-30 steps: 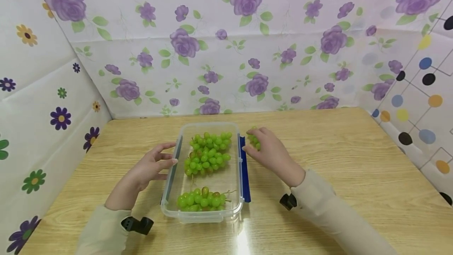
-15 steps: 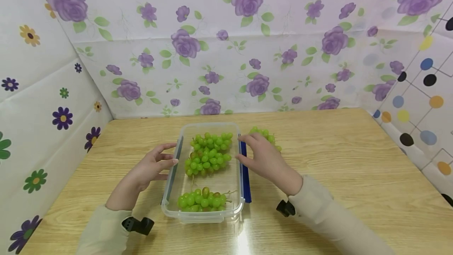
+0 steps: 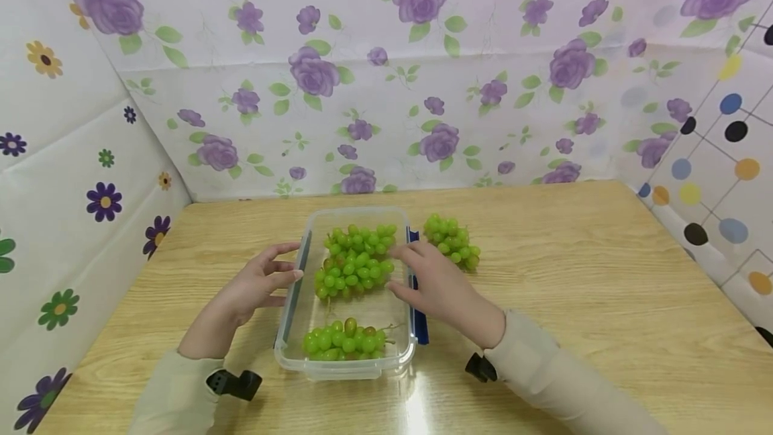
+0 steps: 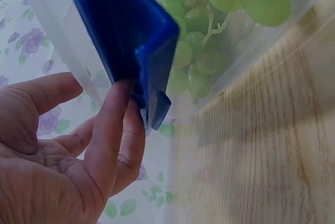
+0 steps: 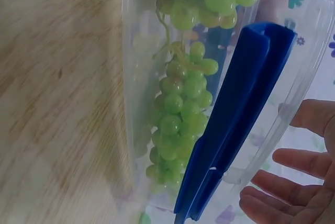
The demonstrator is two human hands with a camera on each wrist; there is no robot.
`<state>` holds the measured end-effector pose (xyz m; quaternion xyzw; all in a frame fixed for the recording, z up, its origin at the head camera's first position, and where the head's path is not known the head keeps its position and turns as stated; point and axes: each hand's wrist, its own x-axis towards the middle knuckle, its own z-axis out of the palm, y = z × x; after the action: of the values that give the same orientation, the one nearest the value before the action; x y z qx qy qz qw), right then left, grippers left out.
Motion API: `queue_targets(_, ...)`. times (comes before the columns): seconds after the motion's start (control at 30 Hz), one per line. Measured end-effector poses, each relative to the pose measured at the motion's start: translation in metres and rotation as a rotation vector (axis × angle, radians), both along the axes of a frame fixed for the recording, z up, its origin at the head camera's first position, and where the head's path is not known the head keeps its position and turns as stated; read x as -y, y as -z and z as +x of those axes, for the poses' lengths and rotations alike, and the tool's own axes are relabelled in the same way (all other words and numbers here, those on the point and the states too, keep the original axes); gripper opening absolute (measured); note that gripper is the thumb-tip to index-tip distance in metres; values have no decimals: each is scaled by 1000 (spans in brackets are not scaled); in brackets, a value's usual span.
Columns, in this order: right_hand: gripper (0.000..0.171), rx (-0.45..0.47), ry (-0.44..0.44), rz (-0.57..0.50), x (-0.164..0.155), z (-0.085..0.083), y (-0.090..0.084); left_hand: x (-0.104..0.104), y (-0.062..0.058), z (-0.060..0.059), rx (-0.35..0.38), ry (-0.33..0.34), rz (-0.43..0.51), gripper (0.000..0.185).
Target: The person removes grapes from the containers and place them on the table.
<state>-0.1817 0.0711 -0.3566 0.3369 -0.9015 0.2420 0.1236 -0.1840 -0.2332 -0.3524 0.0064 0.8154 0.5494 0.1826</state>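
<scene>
A clear plastic food container [image 3: 344, 369] stands on the table with three bunches of green grapes inside: one at the back [image 3: 360, 242], one in the middle [image 3: 353, 277], one at the front [image 3: 344, 341]. My left hand [image 3: 262, 284] rests at its left side. In the left wrist view, fingers touch the hanging blue latch [image 4: 131, 30] and the thumb lies by the rim. My right hand [image 3: 437, 284] reaches over the right rim with loosely spread fingers and holds nothing. The right wrist view shows that side's blue latch [image 5: 230, 114] folded down.
Another bunch of green grapes [image 3: 451, 242] lies on the wooden table [image 3: 574, 274], just right of the container. Flower-printed sheeting [image 3: 374, 113] stands behind the table, with patterned sheets on both sides. A black wrist camera [image 3: 235, 384] is strapped to each sleeve.
My right hand has moved left and towards me, from the bunch beside the container to over its right rim. That bunch now shows whole. The left hand has stayed in place.
</scene>
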Motion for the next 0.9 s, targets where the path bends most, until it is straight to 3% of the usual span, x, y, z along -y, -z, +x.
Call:
queue_targets(0.67,46,-36,-97,-4,14,10,-5,2,2,-2,-2,8,3,64)
queue_targets(0.9,46,74,-129,64,21,15,-12,2,2,-1,-11,11,0,65)
